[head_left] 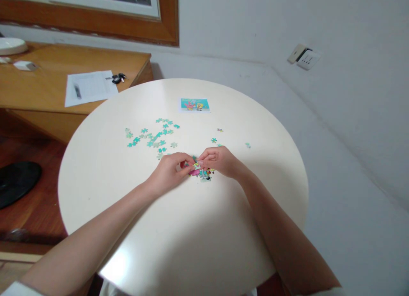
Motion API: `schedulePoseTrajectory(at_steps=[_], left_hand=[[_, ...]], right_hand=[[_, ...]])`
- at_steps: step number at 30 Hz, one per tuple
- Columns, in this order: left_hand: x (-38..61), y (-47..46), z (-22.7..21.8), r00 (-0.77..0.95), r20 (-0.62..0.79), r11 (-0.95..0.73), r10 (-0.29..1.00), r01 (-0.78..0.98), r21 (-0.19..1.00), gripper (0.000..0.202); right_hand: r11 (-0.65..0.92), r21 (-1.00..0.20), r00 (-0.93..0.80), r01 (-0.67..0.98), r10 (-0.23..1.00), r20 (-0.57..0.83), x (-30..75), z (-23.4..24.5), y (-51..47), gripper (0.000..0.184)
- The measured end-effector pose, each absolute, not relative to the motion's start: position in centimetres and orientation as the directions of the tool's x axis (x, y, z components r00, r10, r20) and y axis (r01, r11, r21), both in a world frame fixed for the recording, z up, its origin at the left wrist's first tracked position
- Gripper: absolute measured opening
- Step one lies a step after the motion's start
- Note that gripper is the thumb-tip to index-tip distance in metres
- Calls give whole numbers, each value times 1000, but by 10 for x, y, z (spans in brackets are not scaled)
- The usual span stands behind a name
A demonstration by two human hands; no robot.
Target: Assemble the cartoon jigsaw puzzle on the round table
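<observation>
Jointly, my left fingers [188,158] and right fingers [208,162] pinch a jigsaw piece [196,165] | likely for steadiness | loose pieces [157,136]: ten o'clock

One head-camera view, forward and down (fairly near) across a round white table [179,227] from its close side.
</observation>
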State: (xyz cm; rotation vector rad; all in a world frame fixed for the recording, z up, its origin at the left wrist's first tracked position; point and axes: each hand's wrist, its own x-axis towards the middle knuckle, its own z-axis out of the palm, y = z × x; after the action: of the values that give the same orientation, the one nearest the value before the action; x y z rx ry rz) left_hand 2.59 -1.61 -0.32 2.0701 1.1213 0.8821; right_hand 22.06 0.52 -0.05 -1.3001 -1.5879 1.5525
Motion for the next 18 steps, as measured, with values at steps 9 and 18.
schedulePoseTrajectory(at_steps=[9, 18], left_hand=[[23, -16, 0, 522, 272, -515, 808, 402, 757, 11], [20, -12, -6, 607, 365, -642, 706, 332, 691, 18]], right_hand=[[-172, -941, -413, 292, 865, -286, 223, 3, 3, 14], [-164, -942, -451, 294, 845, -288, 222, 5, 2, 9]])
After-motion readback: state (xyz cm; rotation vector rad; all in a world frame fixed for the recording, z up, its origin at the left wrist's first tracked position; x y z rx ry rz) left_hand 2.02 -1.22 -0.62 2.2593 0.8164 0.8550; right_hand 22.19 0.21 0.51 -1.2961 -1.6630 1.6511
